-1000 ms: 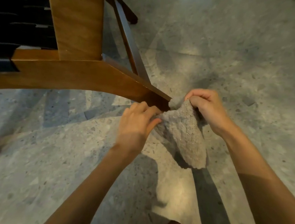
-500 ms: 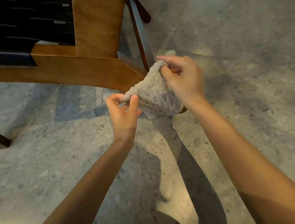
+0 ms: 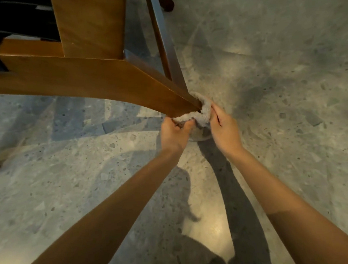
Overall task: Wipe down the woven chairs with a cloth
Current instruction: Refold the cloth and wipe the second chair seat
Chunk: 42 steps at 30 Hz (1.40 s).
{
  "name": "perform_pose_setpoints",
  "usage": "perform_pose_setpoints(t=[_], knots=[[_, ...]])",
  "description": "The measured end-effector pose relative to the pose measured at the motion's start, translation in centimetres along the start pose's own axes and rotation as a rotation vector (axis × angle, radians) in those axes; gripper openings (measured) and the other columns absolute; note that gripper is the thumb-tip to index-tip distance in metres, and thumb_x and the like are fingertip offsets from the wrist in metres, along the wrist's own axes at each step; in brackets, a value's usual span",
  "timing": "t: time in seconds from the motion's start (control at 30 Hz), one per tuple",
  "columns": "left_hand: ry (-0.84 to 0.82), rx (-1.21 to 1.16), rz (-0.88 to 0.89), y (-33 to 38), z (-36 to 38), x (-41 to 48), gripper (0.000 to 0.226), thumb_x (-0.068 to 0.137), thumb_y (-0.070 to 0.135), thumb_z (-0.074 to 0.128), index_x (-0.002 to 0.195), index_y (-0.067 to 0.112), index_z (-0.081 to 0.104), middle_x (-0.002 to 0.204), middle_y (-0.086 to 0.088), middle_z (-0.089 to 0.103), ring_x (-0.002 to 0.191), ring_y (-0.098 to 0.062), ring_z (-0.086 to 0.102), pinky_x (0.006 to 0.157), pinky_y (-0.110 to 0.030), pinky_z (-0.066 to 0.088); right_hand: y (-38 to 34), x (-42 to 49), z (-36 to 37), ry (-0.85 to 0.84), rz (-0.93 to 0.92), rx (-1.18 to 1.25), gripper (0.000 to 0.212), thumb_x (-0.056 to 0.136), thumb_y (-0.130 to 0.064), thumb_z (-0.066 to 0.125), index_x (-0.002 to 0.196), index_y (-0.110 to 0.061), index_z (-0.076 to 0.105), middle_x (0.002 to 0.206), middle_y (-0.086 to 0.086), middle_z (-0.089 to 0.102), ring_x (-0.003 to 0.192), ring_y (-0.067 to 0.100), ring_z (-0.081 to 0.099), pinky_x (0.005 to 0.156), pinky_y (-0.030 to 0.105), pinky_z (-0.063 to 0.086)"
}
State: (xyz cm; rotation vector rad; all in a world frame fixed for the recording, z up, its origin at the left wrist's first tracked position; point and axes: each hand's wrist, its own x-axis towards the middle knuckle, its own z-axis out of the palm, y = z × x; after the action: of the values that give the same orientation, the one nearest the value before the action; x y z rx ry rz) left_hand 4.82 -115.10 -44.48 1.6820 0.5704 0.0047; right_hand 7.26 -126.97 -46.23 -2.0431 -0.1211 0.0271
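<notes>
In the middle of the frame, the left hand (image 3: 174, 133) and right hand (image 3: 223, 127) pinch the cloth (image 3: 203, 113) tight around the chair (image 3: 92, 78) leg; rub all sides slowly

Floor (image 3: 280, 80) was seen as grey speckled stone w/ paler patches. Wooden chair (image 3: 92, 78) was stood on it, one leg foot planted near centre, another at top edge. Arm shadows were cast across floor at bottom.
</notes>
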Motion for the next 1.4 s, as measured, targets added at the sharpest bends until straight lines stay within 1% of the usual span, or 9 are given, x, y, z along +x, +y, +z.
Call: perform_pose_setpoints(t=[0.17, 0.27, 0.4, 0.6, 0.77, 0.9, 1.07, 1.2, 1.4], knots=[[0.019, 0.096, -0.006, -1.1, 0.9, 0.3, 0.016, 0.091, 0.019, 0.063, 0.104, 0.012, 0.06, 0.089, 0.006, 0.063, 0.08, -0.006, 0.06, 0.059, -0.008, 0.046, 1.5, 0.2, -1.0, -0.179, 0.051, 0.022, 0.05, 0.099, -0.016, 0.046, 0.147, -0.025, 0.036, 0.147, -0.008, 0.042, 0.134, 0.006, 0.04, 0.112, 0.034, 0.036], [0.154, 0.063, 0.011, -1.1, 0.1, -0.5, 0.006, 0.087, 0.017, 0.067, 0.085, 0.012, 0.065, 0.07, 0.011, 0.06, 0.062, 0.001, 0.055, 0.05, -0.01, 0.042, 0.4, -0.4, -1.1, -0.07, 0.003, -0.016, 0.056, 0.093, -0.022, 0.06, 0.145, -0.017, 0.041, 0.143, -0.003, 0.049, 0.13, 0.005, 0.045, 0.109, 0.028, 0.038], [0.305, -0.152, 0.017, 0.3, -2.5, -2.4, 0.018, 0.082, 0.02, 0.074, 0.07, 0.025, 0.062, 0.069, 0.003, 0.068, 0.069, -0.016, 0.067, 0.067, -0.033, 0.058, -4.3, -0.9, -0.2, 0.085, -0.126, 0.015, 0.051, 0.086, -0.016, 0.07, 0.134, -0.013, 0.054, 0.126, -0.014, 0.056, 0.113, -0.009, 0.051, 0.101, 0.015, 0.043], [0.474, -0.278, 0.295, 5.1, -9.7, -7.6, 0.009, 0.08, 0.015, 0.075, 0.079, 0.011, 0.067, 0.071, -0.004, 0.07, 0.066, -0.013, 0.066, 0.061, -0.027, 0.055, -13.4, -2.7, 3.0, 0.225, -0.268, 0.303, 0.039, 0.085, -0.012, 0.071, 0.124, -0.01, 0.064, 0.11, -0.008, 0.069, 0.101, 0.001, 0.065, 0.086, 0.02, 0.053], [0.627, -0.169, 0.605, 10.0, -14.7, -9.2, 0.023, 0.083, 0.013, 0.073, 0.106, 0.012, 0.07, 0.094, 0.004, 0.071, 0.09, -0.006, 0.068, 0.079, -0.022, 0.054, -19.7, -4.3, 4.9, 0.347, -0.175, 0.679, 0.037, 0.084, -0.004, 0.07, 0.12, 0.001, 0.063, 0.111, 0.008, 0.07, 0.104, 0.011, 0.066, 0.09, 0.025, 0.054], [0.409, -0.042, 0.577, 12.8, -15.9, -8.0, 0.04, 0.087, 0.021, 0.068, 0.125, 0.008, 0.062, 0.115, 0.001, 0.068, 0.109, -0.005, 0.062, 0.094, -0.03, 0.052, -21.9, -4.0, 5.5, 0.371, -0.094, 0.813, 0.033, 0.09, -0.007, 0.064, 0.122, -0.001, 0.061, 0.114, 0.009, 0.069, 0.105, 0.012, 0.066, 0.09, 0.032, 0.055], [0.382, 0.058, 0.612, 15.5, -15.3, -7.7, 0.005, 0.086, 0.018, 0.069, 0.088, 0.022, 0.071, 0.075, 0.017, 0.066, 0.075, 0.01, 0.061, 0.068, -0.011, 0.047, -23.0, -3.5, 4.6, 0.465, -0.175, 0.667, 0.018, 0.092, -0.016, 0.063, 0.077, -0.007, 0.067, 0.072, 0.018, 0.064, 0.073, 0.041, 0.058, 0.066, 0.047, 0.052], [0.427, -0.048, 0.639, 18.8, -14.7, -7.8, 0.024, 0.081, 0.016, 0.074, 0.105, 0.014, 0.072, 0.096, 0.014, 0.069, 0.095, 0.008, 0.062, 0.076, -0.009, 0.051, -26.2, -2.6, 1.5, 0.476, -0.228, 0.721, 0.017, 0.092, -0.011, 0.061, 0.1, -0.022, 0.073, 0.079, -0.001, 0.071, 0.074, 0.019, 0.066, 0.072, 0.039, 0.056], [0.415, -0.152, 0.667, 22.0, -14.1, -9.2, 0.028, 0.078, 0.014, 0.076, 0.105, 0.013, 0.07, 0.089, 0.021, 0.065, 0.091, 0.013, 0.062, 0.078, -0.003, 0.046, -29.0, -1.7, -1.6, 0.485, -0.249, 0.772, 0.024, 0.091, -0.011, 0.062, 0.113, -0.019, 0.069, 0.084, -0.024, 0.07, 0.085, -0.004, 0.066, 0.071, 0.016, 0.052]])
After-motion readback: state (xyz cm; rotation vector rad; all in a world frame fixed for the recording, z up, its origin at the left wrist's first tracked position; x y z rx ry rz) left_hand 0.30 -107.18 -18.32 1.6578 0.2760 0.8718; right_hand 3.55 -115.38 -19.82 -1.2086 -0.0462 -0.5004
